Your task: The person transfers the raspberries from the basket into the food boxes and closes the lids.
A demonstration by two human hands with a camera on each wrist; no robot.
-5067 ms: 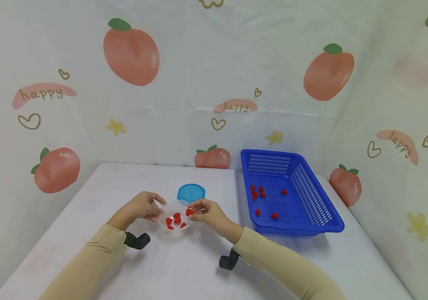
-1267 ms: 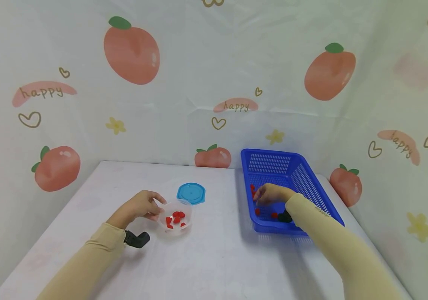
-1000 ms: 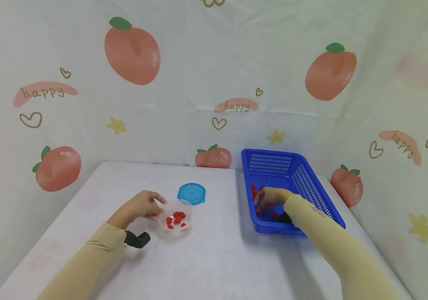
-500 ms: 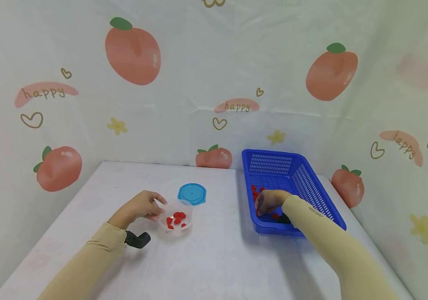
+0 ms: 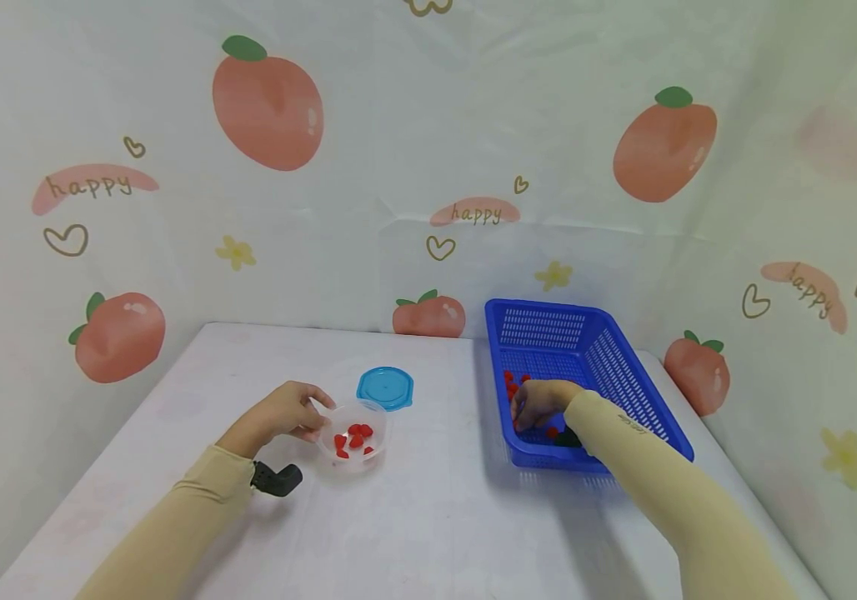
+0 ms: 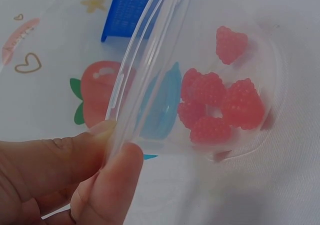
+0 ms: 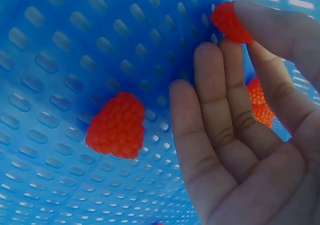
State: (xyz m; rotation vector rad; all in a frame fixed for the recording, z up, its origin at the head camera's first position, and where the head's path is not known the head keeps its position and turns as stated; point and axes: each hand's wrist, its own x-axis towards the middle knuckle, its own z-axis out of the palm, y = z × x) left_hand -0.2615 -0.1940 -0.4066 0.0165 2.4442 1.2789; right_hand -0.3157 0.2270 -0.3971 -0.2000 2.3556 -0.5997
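My left hand point(image 5: 289, 414) pinches the rim of a clear round bowl point(image 5: 378, 450) on the table, with several red raspberries point(image 5: 356, 442) inside. In the left wrist view thumb and fingers grip the bowl's wall point(image 6: 160, 85). My right hand point(image 5: 541, 402) is down in the blue basket point(image 5: 601, 454), near its left side. The right wrist view shows the right hand point(image 7: 250, 130) pinching one raspberry point(image 7: 231, 22) between thumb and finger. Another raspberry point(image 7: 117, 127) lies beside the hand on the basket floor, and more red shows behind the fingers.
A blue lid point(image 5: 385, 388) lies on the white table point(image 5: 413, 525) just behind the bowl. The basket stands at the right side of the table. Behind the table hangs a printed white cloth point(image 5: 368, 125).
My right hand has moved from the bowl to the basket, then slightly lower within it, and now pinches a raspberry there. The raspberry it held earlier lies in the bowl. My left hand stays at the rim.
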